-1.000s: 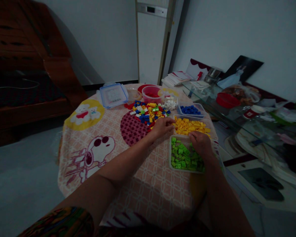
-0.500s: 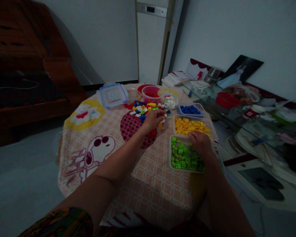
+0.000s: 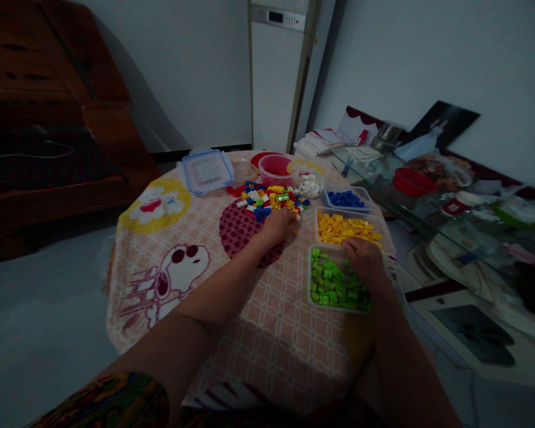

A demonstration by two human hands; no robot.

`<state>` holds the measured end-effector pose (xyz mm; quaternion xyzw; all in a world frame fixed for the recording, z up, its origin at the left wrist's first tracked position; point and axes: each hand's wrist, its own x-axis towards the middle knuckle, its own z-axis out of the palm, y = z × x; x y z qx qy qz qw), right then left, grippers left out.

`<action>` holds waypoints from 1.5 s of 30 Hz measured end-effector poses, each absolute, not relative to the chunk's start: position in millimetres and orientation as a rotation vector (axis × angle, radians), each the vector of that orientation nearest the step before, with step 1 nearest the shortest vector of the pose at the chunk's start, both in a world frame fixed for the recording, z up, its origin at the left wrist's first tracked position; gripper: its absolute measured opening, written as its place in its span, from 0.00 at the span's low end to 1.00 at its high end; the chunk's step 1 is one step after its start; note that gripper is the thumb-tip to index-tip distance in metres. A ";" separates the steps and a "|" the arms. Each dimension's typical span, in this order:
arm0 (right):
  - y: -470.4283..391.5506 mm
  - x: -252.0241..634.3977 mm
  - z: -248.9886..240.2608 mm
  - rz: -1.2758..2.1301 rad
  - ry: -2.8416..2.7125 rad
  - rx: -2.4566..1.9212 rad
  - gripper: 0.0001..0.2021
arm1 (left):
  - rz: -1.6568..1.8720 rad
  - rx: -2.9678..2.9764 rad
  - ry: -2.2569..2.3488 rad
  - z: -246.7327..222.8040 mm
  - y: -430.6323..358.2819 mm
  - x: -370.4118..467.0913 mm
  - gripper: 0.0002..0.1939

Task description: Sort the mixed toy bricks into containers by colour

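My left hand (image 3: 280, 227) is at the near edge of a mixed pile of toy building bricks (image 3: 270, 199). Its fingers are curled together, and whatever is between them is hidden. My right hand (image 3: 364, 257) is closed at the border between the box of yellow bricks (image 3: 341, 227) and the box of green bricks (image 3: 334, 282). Its fingertips point down, and I cannot make out what they hold. Behind the yellow box stands a box of blue bricks (image 3: 345, 199). White bricks (image 3: 310, 185) fill a small clear container beside the pile.
A pink round tub (image 3: 276, 168) with red contents stands behind the pile. A blue-rimmed lid (image 3: 208, 171) lies at the back left of the patterned tablecloth (image 3: 249, 333). To the right, a glass table (image 3: 383, 202) carries a red bowl (image 3: 412, 182) and clutter.
My left hand has drawn back slightly toward me, its fingers now lower at the pile's near edge. My right hand has barely moved.
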<state>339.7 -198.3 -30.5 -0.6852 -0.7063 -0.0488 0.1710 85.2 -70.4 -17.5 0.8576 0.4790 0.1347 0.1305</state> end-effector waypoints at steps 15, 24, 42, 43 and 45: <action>-198.7 337.0 -27.8 -0.127 -1.992 -1.992 0.14 | 0.305 2.580 1.323 -33.6 -67.9 89.8 0.12; -198.6 337.4 -29.3 -0.139 -1.980 -1.960 0.14 | 0.262 2.624 1.292 -28.3 -69.1 89.4 0.13; -199.1 335.5 -26.8 -0.138 -2.000 -1.990 0.14 | 0.807 2.192 0.943 -20.8 -83.2 107.8 0.13; -198.9 335.8 -27.3 -0.142 -2.002 -1.982 0.14 | 0.827 2.150 0.900 -22.5 -86.4 111.4 0.15; -198.5 336.5 -28.3 -0.150 -2.005 -1.971 0.14 | 0.860 2.085 0.809 -25.6 -92.2 117.2 0.20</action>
